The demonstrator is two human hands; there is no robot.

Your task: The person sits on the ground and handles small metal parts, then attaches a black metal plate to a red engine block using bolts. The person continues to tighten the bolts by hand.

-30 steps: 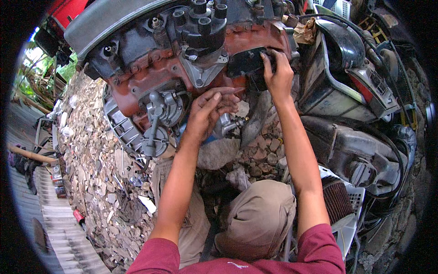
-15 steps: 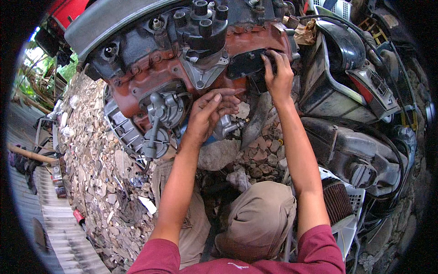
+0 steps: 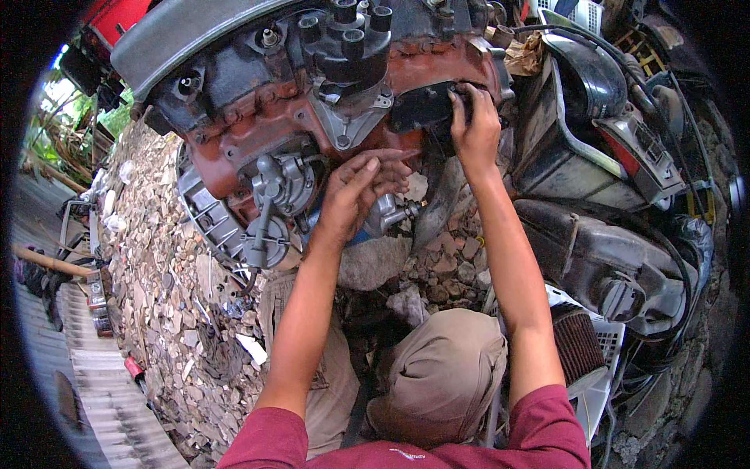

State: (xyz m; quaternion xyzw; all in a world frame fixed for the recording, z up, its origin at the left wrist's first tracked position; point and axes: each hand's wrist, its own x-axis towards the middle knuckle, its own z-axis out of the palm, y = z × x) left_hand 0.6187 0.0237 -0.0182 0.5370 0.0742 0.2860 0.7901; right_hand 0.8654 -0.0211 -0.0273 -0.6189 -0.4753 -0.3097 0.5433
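Black cover plate [image 3: 422, 108]: in the head view, it lies against the near side of a red-brown engine block [image 3: 414, 69], to the right of a grey triangular bracket [image 3: 342, 125] and a black distributor cap [image 3: 348, 59]. The right hand [image 3: 478, 133] is at the right end of the plate, thumb and fingers bent, fingertips at its edge; whether its grip is clenched on a small part cannot be told, as the fingers hide the contact point. The left hand [image 3: 353, 194] is below and to the left of the plate, near the lower edge of the block; its grip is released, with the fingers loosely curled and no part visible in it. Left of this hand, a grey metal unit [image 3: 283, 187] is mounted on the block. Loose stones [image 3: 172, 289] cover the ground on the left, beside a corrugated sheet [image 3: 117, 399] and a red-handled tool [image 3: 134, 367]. At right lie a black tank [image 3: 601, 254] and, nearer, a brown pleated filter [image 3: 576, 344] on a white crate [image 3: 613, 336].
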